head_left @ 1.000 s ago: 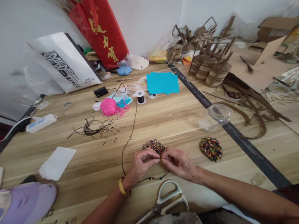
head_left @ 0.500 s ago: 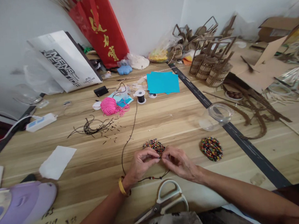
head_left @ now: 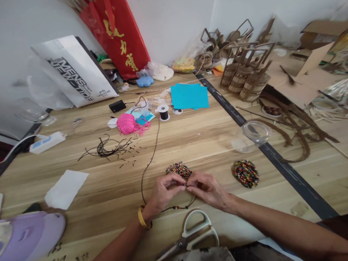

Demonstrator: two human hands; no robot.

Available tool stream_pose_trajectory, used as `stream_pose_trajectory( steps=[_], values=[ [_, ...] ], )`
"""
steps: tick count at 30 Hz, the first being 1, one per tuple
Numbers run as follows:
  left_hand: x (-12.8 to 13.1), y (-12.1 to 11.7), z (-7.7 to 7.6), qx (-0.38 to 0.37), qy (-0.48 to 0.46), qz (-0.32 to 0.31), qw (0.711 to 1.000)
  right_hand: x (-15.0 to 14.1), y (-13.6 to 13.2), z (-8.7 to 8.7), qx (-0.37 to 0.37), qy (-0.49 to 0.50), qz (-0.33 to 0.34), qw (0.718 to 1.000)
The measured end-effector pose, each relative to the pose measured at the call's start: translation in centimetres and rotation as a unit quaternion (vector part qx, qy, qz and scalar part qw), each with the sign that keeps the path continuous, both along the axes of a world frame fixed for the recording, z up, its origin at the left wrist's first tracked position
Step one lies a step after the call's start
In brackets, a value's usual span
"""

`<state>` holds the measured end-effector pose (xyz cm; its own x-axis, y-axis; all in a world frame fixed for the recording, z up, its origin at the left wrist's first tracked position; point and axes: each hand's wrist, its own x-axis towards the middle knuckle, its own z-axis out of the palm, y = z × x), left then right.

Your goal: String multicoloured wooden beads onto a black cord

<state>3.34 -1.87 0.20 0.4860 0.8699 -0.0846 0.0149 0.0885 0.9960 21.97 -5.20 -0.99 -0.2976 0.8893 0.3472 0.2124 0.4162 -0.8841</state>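
My left hand [head_left: 163,193] and my right hand [head_left: 208,189] meet fingertip to fingertip over the wooden table [head_left: 193,145], both pinched closed on a thin dark cord [head_left: 149,164]. A small bead sits between the fingertips. The cord runs back to a black spool [head_left: 163,113] and loops under my hands with a few beads strung on it. A pile of coloured beads [head_left: 179,170] lies just beyond my fingers. A second bead pile [head_left: 246,173] lies to the right. My left wrist wears a yellow bangle.
Scissors [head_left: 190,238] lie at the near edge below my hands. A clear jar [head_left: 252,134] lies on its side at the right. Pink yarn [head_left: 127,123], cord scraps [head_left: 106,148], blue paper [head_left: 189,96], a white sheet [head_left: 65,189], wooden baskets [head_left: 246,78] and bags stand further back.
Hardly anything differs. My fingertips have drawn slightly closer together on the cord; everything on the table stays where it was.
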Motion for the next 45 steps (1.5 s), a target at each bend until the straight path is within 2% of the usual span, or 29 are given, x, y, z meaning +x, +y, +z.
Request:
stream_pose_trajectory(
  steps=[4,10,16,20,24,27,29,35,45],
  values=[
    [0.0,-0.1,0.0,-0.029,-0.001,-0.004,1.0,-0.2,-0.2,-0.3,-0.043,0.02,-0.001,0.999],
    [0.1,-0.1,-0.3,-0.026,-0.024,-0.006,0.999,-0.1,-0.2,-0.3,-0.046,0.019,0.005,0.999],
    [0.1,0.0,-0.2,0.008,-0.011,-0.029,0.999,0.3,0.1,-0.5,0.056,-0.024,0.044,0.997],
    [0.1,0.0,0.0,0.037,0.017,-0.036,0.999,0.6,0.3,-0.3,0.073,-0.061,0.057,0.994],
    [0.0,0.1,0.0,0.051,0.032,-0.032,0.998,1.2,0.4,0.8,0.104,-0.164,0.099,0.976],
    [-0.1,0.1,-0.1,0.062,0.033,-0.033,0.997,1.5,0.5,1.3,0.114,-0.206,0.101,0.967],
    [0.0,0.0,0.0,0.069,0.036,-0.038,0.996,1.5,0.4,1.1,0.1,-0.191,0.086,0.973],
    [0.1,-0.2,0.4,0.088,0.047,-0.041,0.994,0.8,-0.2,-0.3,-0.008,-0.07,0.056,0.996],
    [-0.2,0.2,-0.3,0.175,0.102,-0.036,0.979,0.7,0.2,-0.1,0.041,-0.092,0.039,0.994]
  ],
)
